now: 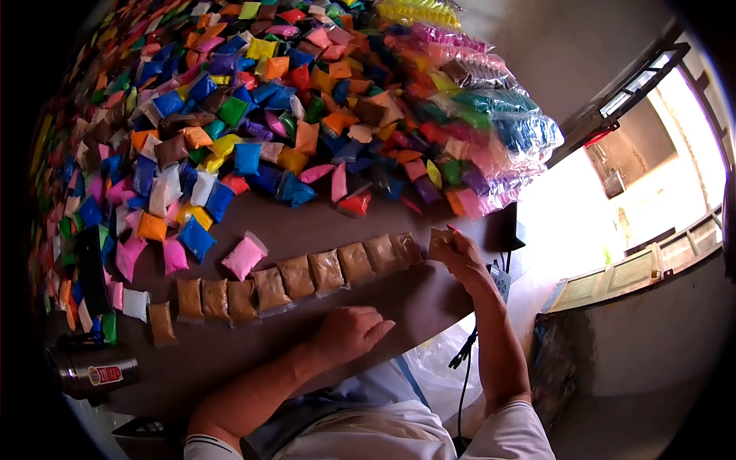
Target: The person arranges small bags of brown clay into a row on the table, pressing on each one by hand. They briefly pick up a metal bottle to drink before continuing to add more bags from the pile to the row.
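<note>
A row of clear packets with brown filling [294, 277] runs across the dark table, side by side. At its right end my right hand [458, 255] pinches a brown packet [440, 244], partly hidden by the fingers. My left hand [353, 334] rests at the table's near edge below the row, fingers curled in and thumb sticking out, with nothing visible in it. One brown packet [162, 323] lies slightly apart at the left end. Above the row is a single pink packet [244, 255].
A large heap of colourful packets [230, 111] covers the table's far side. Strips of clear-wrapped packets [506, 115] are stacked at the right. A metal flask [92, 372] stands at the near left. A black cable [462, 355] hangs off the right edge, near a window [652, 169].
</note>
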`<state>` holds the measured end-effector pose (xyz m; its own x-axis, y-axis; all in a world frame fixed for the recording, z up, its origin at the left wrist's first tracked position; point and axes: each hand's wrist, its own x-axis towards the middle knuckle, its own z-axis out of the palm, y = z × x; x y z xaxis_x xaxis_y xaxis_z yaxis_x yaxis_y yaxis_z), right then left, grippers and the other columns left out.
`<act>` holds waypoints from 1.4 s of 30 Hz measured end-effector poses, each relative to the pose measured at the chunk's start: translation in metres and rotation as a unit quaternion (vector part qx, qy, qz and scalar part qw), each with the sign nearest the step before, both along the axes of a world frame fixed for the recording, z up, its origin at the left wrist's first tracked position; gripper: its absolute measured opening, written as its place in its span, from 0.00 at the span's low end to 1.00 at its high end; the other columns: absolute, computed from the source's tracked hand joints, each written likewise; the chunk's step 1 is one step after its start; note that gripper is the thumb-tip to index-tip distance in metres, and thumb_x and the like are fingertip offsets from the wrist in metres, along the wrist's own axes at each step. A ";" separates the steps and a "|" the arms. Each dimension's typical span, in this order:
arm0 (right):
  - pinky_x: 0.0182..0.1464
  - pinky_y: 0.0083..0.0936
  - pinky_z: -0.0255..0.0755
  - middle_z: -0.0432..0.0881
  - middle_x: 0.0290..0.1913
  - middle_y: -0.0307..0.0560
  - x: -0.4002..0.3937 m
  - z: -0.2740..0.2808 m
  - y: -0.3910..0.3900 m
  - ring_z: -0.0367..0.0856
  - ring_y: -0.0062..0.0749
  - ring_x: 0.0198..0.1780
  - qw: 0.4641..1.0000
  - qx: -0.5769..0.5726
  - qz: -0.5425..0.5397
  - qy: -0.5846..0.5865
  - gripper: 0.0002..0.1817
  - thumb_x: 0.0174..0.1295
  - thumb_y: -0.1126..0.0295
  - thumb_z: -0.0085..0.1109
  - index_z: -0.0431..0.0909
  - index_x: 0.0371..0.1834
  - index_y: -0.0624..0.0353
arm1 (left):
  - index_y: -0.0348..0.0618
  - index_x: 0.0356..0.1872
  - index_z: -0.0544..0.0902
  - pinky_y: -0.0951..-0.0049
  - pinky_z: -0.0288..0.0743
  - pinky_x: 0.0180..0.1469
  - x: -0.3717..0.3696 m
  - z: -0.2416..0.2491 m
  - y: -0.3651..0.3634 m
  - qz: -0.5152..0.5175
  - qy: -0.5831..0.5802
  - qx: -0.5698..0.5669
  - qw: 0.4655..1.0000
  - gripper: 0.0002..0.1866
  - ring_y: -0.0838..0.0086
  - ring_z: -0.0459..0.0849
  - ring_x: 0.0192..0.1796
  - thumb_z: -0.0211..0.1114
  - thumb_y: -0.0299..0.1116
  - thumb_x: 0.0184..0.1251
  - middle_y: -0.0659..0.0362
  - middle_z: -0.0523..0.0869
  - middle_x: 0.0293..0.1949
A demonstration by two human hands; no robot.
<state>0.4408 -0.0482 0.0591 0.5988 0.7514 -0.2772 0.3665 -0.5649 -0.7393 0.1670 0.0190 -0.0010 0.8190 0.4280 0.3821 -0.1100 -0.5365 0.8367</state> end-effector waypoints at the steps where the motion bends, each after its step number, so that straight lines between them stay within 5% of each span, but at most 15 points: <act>1: 0.44 0.26 0.75 0.82 0.38 0.42 0.000 -0.003 0.003 0.81 0.24 0.43 1.000 -0.001 0.003 0.001 0.17 0.59 0.66 0.66 0.78 0.49 0.63 | 0.37 0.23 0.77 0.56 0.74 0.31 -0.001 0.000 0.000 0.003 0.001 -0.001 1.000 0.17 0.50 0.80 0.29 0.66 0.36 0.70 0.49 0.80 0.24; 4: 0.45 0.26 0.75 0.83 0.39 0.46 0.005 -0.019 0.009 0.83 0.28 0.43 0.997 0.075 0.032 0.000 0.21 0.57 0.64 0.68 0.78 0.51 0.64 | 0.37 0.23 0.78 0.57 0.74 0.31 -0.001 0.001 0.000 -0.001 0.006 -0.005 1.000 0.16 0.51 0.80 0.29 0.66 0.36 0.70 0.50 0.80 0.25; 9: 0.50 0.35 0.77 0.84 0.48 0.52 -0.007 -0.016 0.007 0.85 0.44 0.47 0.964 0.031 0.014 -0.264 0.24 0.58 0.59 0.70 0.80 0.54 0.58 | 0.38 0.24 0.79 0.57 0.74 0.32 -0.002 0.001 0.000 -0.008 0.002 -0.013 1.000 0.16 0.51 0.81 0.30 0.66 0.36 0.70 0.50 0.80 0.26; 20: 0.62 0.41 0.69 0.79 0.53 0.51 -0.041 -0.026 0.016 0.75 0.49 0.59 0.935 0.092 0.088 -0.332 0.18 0.54 0.62 0.71 0.85 0.48 0.55 | 0.38 0.24 0.80 0.57 0.75 0.32 -0.002 0.001 0.002 -0.019 0.016 -0.015 1.000 0.17 0.52 0.81 0.31 0.64 0.38 0.71 0.50 0.81 0.26; 27: 0.61 0.42 0.69 0.80 0.53 0.51 -0.032 -0.027 0.026 0.75 0.51 0.58 0.934 0.100 0.090 -0.331 0.18 0.53 0.64 0.71 0.85 0.46 0.56 | 0.38 0.25 0.80 0.58 0.76 0.33 -0.003 0.004 0.002 -0.010 0.003 -0.005 1.000 0.16 0.52 0.82 0.31 0.64 0.38 0.71 0.50 0.81 0.26; 29: 0.58 0.38 0.72 0.82 0.48 0.50 -0.050 -0.024 0.027 0.79 0.47 0.54 0.885 0.148 0.065 -0.436 0.16 0.52 0.65 0.74 0.85 0.43 0.58 | 0.38 0.24 0.80 0.57 0.76 0.33 -0.004 0.006 0.002 -0.003 0.013 -0.004 1.000 0.17 0.52 0.83 0.31 0.65 0.38 0.71 0.49 0.81 0.26; 34: 0.55 0.39 0.75 0.81 0.49 0.50 -0.099 -0.013 0.035 0.79 0.49 0.55 0.910 0.182 0.146 -0.342 0.19 0.51 0.66 0.75 0.84 0.45 0.60 | 0.40 0.23 0.83 0.56 0.79 0.38 -0.006 0.007 0.002 -0.004 0.085 -0.013 0.996 0.20 0.51 0.84 0.32 0.62 0.44 0.71 0.49 0.85 0.28; 37: 0.57 0.38 0.75 0.78 0.54 0.51 -0.110 -0.016 0.045 0.79 0.49 0.54 0.903 0.125 0.247 -0.329 0.23 0.49 0.65 0.76 0.84 0.49 0.60 | 0.39 0.21 0.82 0.54 0.77 0.32 -0.004 0.005 0.002 0.016 0.024 -0.008 1.000 0.18 0.49 0.84 0.27 0.66 0.41 0.69 0.46 0.83 0.24; 42: 0.59 0.38 0.73 0.78 0.55 0.51 -0.099 -0.020 0.054 0.79 0.48 0.55 0.916 0.142 0.243 -0.285 0.24 0.49 0.64 0.77 0.84 0.49 0.60 | 0.40 0.25 0.85 0.54 0.78 0.38 -0.006 0.004 0.002 -0.003 0.078 -0.009 0.997 0.17 0.48 0.85 0.32 0.64 0.43 0.70 0.45 0.85 0.29</act>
<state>0.3414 0.0060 0.0394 0.1602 0.9611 0.2248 0.8960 -0.0461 -0.4416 0.1609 0.0214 0.0030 0.8700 0.4292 0.2425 0.0191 -0.5208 0.8535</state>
